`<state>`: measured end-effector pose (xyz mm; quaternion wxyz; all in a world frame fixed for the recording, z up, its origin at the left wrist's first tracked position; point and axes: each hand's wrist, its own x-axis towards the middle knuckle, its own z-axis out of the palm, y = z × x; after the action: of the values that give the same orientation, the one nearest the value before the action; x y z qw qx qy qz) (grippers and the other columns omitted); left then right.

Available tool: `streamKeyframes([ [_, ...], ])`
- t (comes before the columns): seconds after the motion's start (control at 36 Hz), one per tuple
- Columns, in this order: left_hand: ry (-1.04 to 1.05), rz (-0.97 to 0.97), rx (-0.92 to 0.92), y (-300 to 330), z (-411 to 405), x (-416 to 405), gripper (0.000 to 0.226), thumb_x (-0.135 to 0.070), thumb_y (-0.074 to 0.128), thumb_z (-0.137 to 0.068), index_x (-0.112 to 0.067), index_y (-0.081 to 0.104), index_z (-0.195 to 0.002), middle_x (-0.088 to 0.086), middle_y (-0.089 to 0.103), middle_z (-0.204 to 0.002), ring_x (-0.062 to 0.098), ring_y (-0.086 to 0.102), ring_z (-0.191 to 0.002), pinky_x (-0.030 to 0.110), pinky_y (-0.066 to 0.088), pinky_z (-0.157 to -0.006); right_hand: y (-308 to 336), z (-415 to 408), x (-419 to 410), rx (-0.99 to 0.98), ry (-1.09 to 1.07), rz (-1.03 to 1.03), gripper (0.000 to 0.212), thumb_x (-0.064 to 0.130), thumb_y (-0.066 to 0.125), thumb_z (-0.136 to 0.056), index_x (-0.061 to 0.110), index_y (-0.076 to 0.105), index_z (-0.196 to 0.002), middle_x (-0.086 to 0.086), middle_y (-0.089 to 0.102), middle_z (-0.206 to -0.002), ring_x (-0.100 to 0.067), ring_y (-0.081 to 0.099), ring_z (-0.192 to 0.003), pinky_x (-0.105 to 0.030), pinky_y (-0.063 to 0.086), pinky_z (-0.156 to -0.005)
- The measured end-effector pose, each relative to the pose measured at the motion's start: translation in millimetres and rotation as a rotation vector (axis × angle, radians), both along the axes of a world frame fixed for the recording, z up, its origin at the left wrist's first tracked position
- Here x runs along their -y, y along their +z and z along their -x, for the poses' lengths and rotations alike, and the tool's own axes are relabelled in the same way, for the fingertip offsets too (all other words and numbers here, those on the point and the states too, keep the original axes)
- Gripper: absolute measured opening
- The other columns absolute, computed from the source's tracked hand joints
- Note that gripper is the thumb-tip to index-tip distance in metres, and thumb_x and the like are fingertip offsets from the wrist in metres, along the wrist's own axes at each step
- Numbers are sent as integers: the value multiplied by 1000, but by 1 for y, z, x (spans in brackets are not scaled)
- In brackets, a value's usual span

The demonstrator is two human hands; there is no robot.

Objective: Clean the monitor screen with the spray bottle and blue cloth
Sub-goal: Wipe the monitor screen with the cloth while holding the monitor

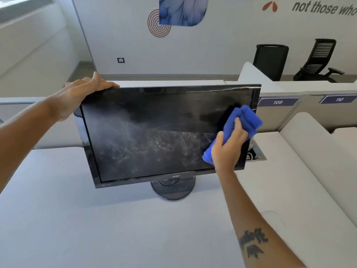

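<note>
A black monitor [154, 132] stands tilted on its round base [172, 188] on the white desk. Pale streaks and spray marks cover much of the screen's middle and lower part. My left hand [81, 95] grips the monitor's top left corner, fingers curled over the upper edge. My right hand [228, 149] holds a folded blue cloth [243, 118] and presses it against the right side of the screen. No spray bottle shows in this view.
The white desk [96, 219] spreads around the base. A cable opening [255, 153] sits in the desk behind the monitor's right edge. Low partitions labelled 109 [278, 102] and 110 stand behind, with two black office chairs [270, 60] farther back right.
</note>
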<state>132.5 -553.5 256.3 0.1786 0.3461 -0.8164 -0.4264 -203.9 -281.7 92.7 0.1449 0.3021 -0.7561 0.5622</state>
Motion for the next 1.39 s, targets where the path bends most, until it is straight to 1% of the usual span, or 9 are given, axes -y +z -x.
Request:
streamKeyframes([
  [0.14,-9,19,22,-4,-4,5,80,-98,23,-90,-54,70,-138,1,54,-160,31,37,-160,57,16,-137,-46,-80,8,-107,276,-198,68,26,65,-102,20,38,-164,-2,45,-140,-24,54,-126,-30,49,-102],
  [0.28,-17,27,30,-4,-5,8,81,-99,21,-90,-55,69,-138,-2,54,-162,30,35,-161,57,14,-137,-67,-99,6,-377,505,-413,76,45,58,-103,27,27,-170,-1,46,-147,-17,53,-124,-27,53,-100],
  [0.39,4,49,65,-5,-5,10,79,-99,19,-90,-60,66,-139,-3,54,-159,30,33,-161,58,14,-136,-52,-62,1,-274,295,-341,64,34,55,-101,37,35,-162,1,43,-140,-24,59,-116,-37,59,-81],
  [0.56,-14,85,68,-2,-5,2,76,-97,19,-92,-61,67,-138,-8,58,-158,30,31,-162,60,10,-136,-34,-4,-8,-31,-169,-187,59,26,52,-108,7,40,-162,-19,48,-130,-31,60,-106,-38,60,-82],
  [0.75,1,70,35,1,-4,-7,71,-94,22,-93,-59,71,-133,-10,60,-154,28,39,-158,61,13,-136,-27,-50,33,3,-27,-80,56,15,49,-108,-2,41,-162,-18,49,-130,-24,53,-109,-30,50,-96],
  [0.97,13,35,6,5,1,-8,73,-93,19,-93,-59,75,-125,-13,67,-150,26,42,-158,57,11,-137,-39,-154,76,-570,535,-425,74,8,61,-86,9,47,-158,-10,51,-113,-39,55,-81,-43,38,-63],
  [1.08,4,62,29,3,0,-4,74,-89,14,-95,-60,73,-128,-16,64,-154,25,36,-160,56,7,-137,-54,-178,72,-1002,805,-630,81,2,66,-82,16,44,-158,-7,53,-123,-30,52,-87,-44,46,-73],
  [1.25,73,-10,72,5,-1,-3,78,-92,10,-92,-63,70,-132,-18,55,-162,28,26,-164,56,8,-137,-14,-156,74,-629,465,-408,76,-2,61,-82,24,59,-154,-10,59,-111,-36,54,-76,-41,36,-66],
  [1.39,76,-122,149,20,5,-8,102,-111,9,-67,-63,66,-137,-20,48,-168,25,20,-167,59,5,-137,36,-117,88,-286,-3,-154,76,-4,67,-80,22,62,-151,-12,58,-134,-34,57,-106,-49,51,-94],
])
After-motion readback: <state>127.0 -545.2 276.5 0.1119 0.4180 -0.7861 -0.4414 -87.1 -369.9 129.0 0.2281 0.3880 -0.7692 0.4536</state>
